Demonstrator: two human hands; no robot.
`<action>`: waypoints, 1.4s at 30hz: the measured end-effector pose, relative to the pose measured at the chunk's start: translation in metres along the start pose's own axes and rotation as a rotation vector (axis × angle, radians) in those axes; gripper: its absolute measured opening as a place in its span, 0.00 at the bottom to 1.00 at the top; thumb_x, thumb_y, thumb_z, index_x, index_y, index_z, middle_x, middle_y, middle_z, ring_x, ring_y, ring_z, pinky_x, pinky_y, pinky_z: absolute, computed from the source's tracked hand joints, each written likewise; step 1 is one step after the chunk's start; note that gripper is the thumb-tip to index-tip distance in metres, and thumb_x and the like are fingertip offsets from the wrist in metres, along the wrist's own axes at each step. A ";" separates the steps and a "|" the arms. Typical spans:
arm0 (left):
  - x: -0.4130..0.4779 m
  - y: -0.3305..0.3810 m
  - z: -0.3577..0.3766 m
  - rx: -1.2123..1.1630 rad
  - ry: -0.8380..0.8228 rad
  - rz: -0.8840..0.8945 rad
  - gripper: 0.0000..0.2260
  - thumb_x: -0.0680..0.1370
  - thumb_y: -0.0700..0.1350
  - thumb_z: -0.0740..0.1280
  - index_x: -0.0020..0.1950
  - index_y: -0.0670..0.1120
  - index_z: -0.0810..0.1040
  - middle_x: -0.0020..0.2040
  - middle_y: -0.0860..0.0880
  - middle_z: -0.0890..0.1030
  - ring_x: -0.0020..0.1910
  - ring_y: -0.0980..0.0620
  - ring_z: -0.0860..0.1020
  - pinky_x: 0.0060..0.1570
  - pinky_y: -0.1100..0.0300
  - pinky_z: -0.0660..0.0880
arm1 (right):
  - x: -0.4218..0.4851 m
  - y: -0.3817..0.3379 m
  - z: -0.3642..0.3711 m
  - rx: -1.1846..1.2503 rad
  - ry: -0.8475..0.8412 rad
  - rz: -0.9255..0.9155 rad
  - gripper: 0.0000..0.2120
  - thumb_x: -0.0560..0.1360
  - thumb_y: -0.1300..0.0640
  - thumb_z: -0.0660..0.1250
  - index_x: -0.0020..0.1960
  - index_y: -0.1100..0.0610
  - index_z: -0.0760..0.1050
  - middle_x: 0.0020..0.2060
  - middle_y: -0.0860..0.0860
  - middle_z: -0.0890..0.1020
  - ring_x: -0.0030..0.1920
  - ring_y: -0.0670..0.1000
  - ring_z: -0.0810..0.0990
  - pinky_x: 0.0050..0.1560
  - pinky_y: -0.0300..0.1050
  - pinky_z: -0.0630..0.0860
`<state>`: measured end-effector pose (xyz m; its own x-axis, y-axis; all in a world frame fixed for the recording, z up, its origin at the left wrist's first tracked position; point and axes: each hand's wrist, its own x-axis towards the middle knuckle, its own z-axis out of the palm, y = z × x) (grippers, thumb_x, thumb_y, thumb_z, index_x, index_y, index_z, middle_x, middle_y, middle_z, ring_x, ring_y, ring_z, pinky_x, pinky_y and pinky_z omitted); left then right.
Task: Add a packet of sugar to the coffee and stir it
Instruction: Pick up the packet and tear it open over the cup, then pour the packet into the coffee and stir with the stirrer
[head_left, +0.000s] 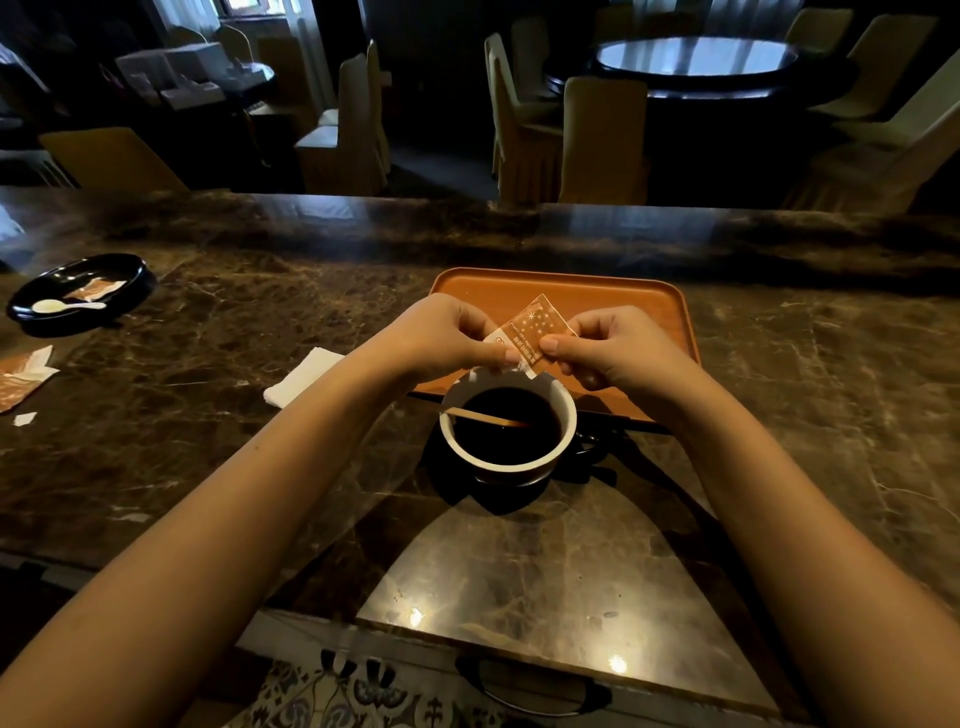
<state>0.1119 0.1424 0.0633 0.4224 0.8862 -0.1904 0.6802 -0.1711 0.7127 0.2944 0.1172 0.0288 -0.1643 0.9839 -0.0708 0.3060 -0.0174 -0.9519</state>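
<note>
- I see an orange tray lying flat on the dark marble surface.
- I note a black dish at far left; it holds a white spoon and a small sachet.
- I see torn wrappers near the left edge.
- A white napkin lies left of the tray.
- Covered chairs and a round table stand beyond.

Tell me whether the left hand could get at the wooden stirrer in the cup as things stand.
Probably not right now: the left hand and right hand both pinch the sugar packet. The stirrer itself lies uncovered across the cup, just below.
</note>
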 end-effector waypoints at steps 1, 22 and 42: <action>0.000 -0.001 -0.001 0.002 0.017 0.034 0.04 0.71 0.45 0.70 0.45 0.48 0.80 0.39 0.55 0.80 0.39 0.60 0.77 0.41 0.67 0.68 | 0.000 0.000 -0.002 0.045 -0.011 0.032 0.08 0.72 0.56 0.68 0.38 0.61 0.78 0.28 0.50 0.78 0.26 0.45 0.71 0.28 0.34 0.67; -0.030 -0.008 -0.028 0.039 0.323 0.450 0.05 0.72 0.45 0.68 0.46 0.55 0.79 0.42 0.63 0.78 0.43 0.72 0.74 0.45 0.74 0.71 | -0.033 -0.035 0.030 -0.305 0.259 -0.241 0.07 0.77 0.49 0.58 0.51 0.47 0.74 0.42 0.42 0.78 0.42 0.41 0.78 0.37 0.29 0.74; -0.076 -0.057 -0.049 -0.370 0.224 0.255 0.04 0.73 0.47 0.67 0.45 0.49 0.81 0.42 0.52 0.82 0.35 0.62 0.78 0.31 0.71 0.72 | -0.047 -0.056 0.113 -0.264 0.356 -0.400 0.06 0.76 0.57 0.63 0.43 0.54 0.79 0.35 0.44 0.80 0.36 0.41 0.78 0.36 0.33 0.73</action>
<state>0.0119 0.1058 0.0704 0.3807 0.9137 0.1422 0.2966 -0.2663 0.9171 0.1792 0.0518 0.0514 -0.0041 0.9047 0.4260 0.5155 0.3670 -0.7743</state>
